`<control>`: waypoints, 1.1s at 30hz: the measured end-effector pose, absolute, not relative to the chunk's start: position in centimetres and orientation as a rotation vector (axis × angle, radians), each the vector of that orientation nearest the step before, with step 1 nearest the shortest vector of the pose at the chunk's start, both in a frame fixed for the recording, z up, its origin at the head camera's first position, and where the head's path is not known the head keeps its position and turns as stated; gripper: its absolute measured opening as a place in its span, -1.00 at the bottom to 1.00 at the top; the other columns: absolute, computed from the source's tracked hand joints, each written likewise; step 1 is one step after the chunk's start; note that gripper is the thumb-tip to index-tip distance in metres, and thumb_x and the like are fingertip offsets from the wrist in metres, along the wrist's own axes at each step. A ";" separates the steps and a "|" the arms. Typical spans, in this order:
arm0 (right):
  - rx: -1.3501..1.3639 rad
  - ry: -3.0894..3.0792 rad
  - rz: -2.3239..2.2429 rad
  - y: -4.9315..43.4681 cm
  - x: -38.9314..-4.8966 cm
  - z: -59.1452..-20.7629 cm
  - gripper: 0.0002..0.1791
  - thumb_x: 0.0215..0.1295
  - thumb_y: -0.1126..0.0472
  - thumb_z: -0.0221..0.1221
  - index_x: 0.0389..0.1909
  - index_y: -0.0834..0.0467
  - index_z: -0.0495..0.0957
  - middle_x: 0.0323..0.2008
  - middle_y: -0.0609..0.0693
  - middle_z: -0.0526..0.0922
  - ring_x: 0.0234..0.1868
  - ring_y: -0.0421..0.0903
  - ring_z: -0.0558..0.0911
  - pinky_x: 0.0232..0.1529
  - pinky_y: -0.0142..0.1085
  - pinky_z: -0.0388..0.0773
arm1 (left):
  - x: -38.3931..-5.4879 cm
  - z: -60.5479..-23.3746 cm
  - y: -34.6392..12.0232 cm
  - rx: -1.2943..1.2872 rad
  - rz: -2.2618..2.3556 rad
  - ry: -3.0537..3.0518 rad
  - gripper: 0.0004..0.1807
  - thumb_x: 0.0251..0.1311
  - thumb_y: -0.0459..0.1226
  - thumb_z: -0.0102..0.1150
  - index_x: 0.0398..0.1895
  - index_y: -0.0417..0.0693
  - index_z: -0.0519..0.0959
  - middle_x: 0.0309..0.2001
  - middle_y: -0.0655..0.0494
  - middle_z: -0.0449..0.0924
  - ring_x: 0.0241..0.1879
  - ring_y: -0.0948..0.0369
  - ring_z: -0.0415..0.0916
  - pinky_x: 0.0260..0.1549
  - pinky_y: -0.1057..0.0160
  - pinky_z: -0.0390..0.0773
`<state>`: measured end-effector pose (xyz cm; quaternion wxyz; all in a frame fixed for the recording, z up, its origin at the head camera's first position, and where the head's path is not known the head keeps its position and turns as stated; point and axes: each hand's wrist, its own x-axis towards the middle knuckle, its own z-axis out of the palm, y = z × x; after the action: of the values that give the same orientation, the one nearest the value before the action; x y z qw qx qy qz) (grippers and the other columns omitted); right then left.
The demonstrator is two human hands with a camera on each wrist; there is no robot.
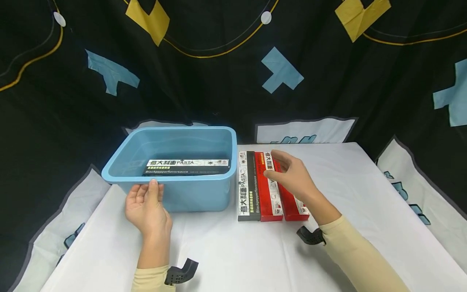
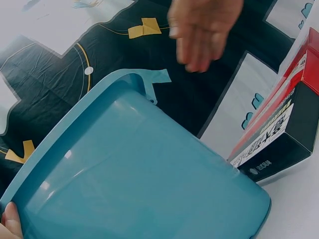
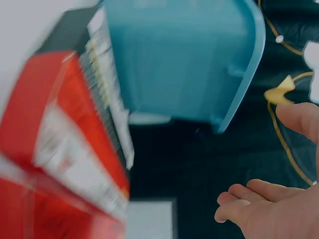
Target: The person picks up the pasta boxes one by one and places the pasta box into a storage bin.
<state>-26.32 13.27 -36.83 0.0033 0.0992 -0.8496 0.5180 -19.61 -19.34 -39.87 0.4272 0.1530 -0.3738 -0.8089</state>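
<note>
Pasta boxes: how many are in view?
4: one black box inside the blue bin, one black one right of it, then two red ones further right. More may be hidden inside.

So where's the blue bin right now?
In the head view, the blue bin sits left of centre on the white table, just left of the row of pasta boxes.

Both hands (image 1: 148, 207) (image 1: 293, 174) are bare beyond pale-yellow sleeves (image 1: 365, 255), with a curved black piece (image 1: 181, 272) beside each cuff (image 1: 330, 225), the left one dotted with small holes.
</note>
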 end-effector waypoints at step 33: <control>0.013 -3.249 0.587 21.3 -24.6 -44.5 -0.04 -0.16 -0.07 0.48 0.05 0.53 0.27 -0.16 0.26 0.41 -0.21 0.12 0.51 -0.38 -0.08 0.65 | -19.7 -39.7 -19.4 0.382 -2.019 -0.903 -0.56 0.07 -0.49 0.37 -0.02 -0.35 0.39 -0.16 -0.20 0.45 -0.27 0.14 0.59 -0.15 0.23 0.69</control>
<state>-24.58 21.28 -44.54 -0.0799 0.0040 -0.9809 0.1772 -19.67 -19.37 -39.69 0.4339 0.1532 -0.3625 -0.8105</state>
